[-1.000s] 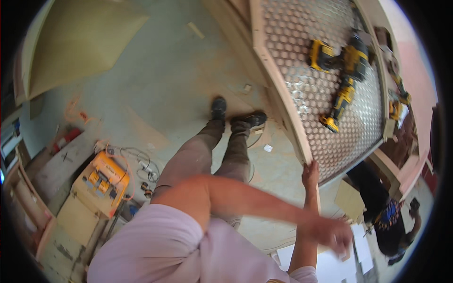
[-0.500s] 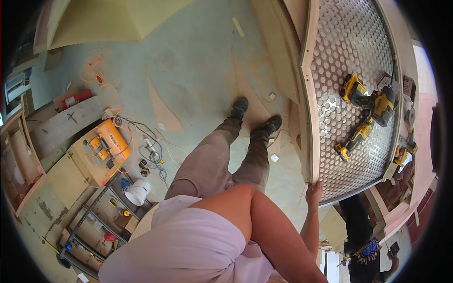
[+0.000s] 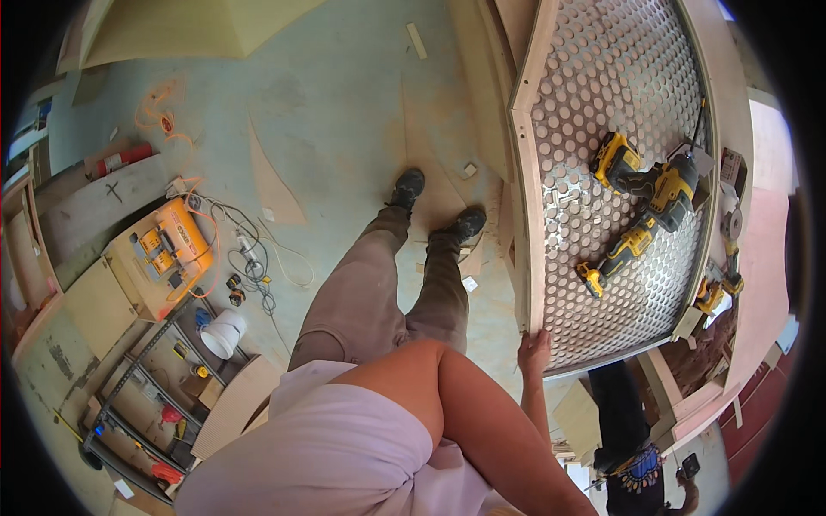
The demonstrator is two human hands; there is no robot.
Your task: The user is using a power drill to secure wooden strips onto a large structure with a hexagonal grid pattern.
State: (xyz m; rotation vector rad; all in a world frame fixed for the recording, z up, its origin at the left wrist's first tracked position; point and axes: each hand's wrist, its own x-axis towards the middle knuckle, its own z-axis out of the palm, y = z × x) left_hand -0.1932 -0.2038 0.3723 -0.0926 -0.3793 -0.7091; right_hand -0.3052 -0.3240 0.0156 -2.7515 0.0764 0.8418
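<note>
My right hand (image 3: 534, 349) is closed round the near corner of a pale wooden frame (image 3: 527, 232). The frame edges a perforated metal sheet (image 3: 572, 129). Two yellow and black cordless power tools lie on the sheet, beyond that hand. The larger is a drill (image 3: 675, 185) with a long thin bit; a slimmer cordless tool (image 3: 632, 245) lies against it. My left arm (image 3: 490, 413) bends at the elbow across my front, and its forearm runs out of the lower edge. The left hand is out of the picture.
At left stand an orange air compressor (image 3: 185, 236) with hoses, a white bucket (image 3: 223, 334) and a metal shelf rack (image 3: 142, 378). Wood offcuts (image 3: 417, 40) lie on the floor. A person in black (image 3: 626, 447) is at lower right. Another yellow tool (image 3: 710, 295) lies beyond the sheet.
The whole view has shifted, so the frame, sheet and tools now sit further left in the picture. My right hand keeps its hold on the frame corner.
</note>
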